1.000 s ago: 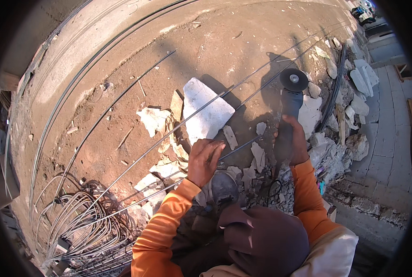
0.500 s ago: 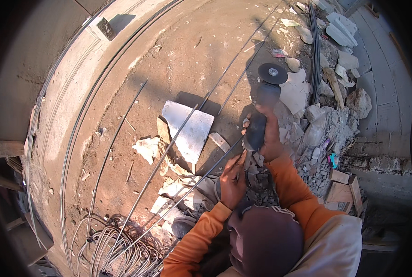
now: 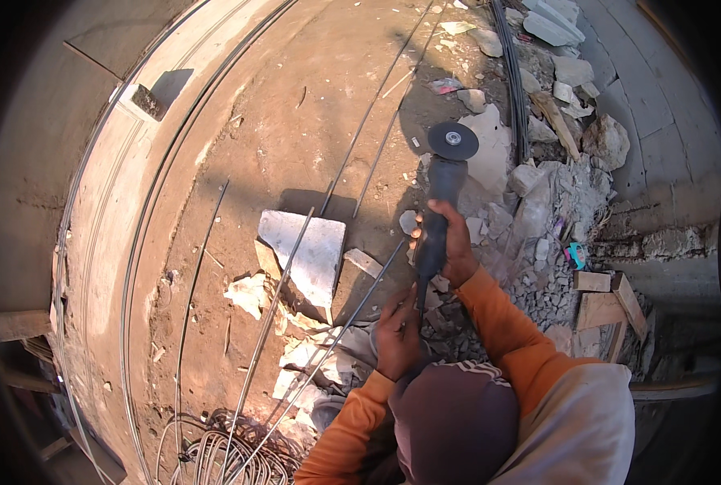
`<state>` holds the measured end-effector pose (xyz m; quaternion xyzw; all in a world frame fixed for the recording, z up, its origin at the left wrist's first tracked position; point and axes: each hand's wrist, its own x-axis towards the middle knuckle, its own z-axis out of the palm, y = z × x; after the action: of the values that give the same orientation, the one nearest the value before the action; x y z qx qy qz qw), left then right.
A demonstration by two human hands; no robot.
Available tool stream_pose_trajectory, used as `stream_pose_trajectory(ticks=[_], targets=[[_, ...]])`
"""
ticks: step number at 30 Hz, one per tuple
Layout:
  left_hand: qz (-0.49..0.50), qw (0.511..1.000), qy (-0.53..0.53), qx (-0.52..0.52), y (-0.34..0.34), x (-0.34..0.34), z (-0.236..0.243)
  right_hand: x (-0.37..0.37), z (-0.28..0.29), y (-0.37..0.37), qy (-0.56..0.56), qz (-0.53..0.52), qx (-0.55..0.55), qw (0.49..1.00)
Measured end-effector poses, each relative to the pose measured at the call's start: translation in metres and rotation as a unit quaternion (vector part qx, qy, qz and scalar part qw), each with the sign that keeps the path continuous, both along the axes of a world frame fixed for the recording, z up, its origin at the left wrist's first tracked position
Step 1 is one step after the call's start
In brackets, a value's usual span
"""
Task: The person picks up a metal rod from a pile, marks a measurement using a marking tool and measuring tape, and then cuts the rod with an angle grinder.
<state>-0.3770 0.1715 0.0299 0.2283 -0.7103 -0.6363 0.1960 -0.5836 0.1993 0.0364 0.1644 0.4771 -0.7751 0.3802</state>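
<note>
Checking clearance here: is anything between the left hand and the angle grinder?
Nothing visible stands between them: the left hand has its fingertips at the rear end of the angle grinder, though contact is hard to confirm. The right hand grips its body.

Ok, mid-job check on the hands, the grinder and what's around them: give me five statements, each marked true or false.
1. The right hand holds the grinder. True.
2. The disc is at the end nearest the left hand. False: it is at the far end, away from that hand.
3. In this view, a rod crosses the white slab. True.
4. The sleeves are blue. False: they are orange.
5. The block with the dark face is at the lower right of the picture. False: it is at the upper left.
</note>
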Motion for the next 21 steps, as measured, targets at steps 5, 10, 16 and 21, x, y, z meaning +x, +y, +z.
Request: stream_pose_trajectory(ticks=[5, 10, 16, 21], targets=[[-0.056, 0.993, -0.047, -0.091, -0.034, 0.036, 0.019, -0.023, -0.035, 0.044, 0.018, 0.019, 0.051, 0.998], [-0.123, 0.975, -0.071, -0.171, -0.072, 0.087, 0.037, -0.040, -0.070, 0.090, 0.051, 0.017, 0.094, 0.994], [-0.258, 0.919, -0.164, -0.247, -0.112, 0.173, 0.056, -0.061, -0.092, 0.118, 0.024, 0.069, 0.150, 0.986], [-0.312, 0.843, -0.249, -0.360, -0.143, 0.260, 0.068, -0.050, -0.103, 0.097, 0.129, 0.035, 0.252, 0.959]])
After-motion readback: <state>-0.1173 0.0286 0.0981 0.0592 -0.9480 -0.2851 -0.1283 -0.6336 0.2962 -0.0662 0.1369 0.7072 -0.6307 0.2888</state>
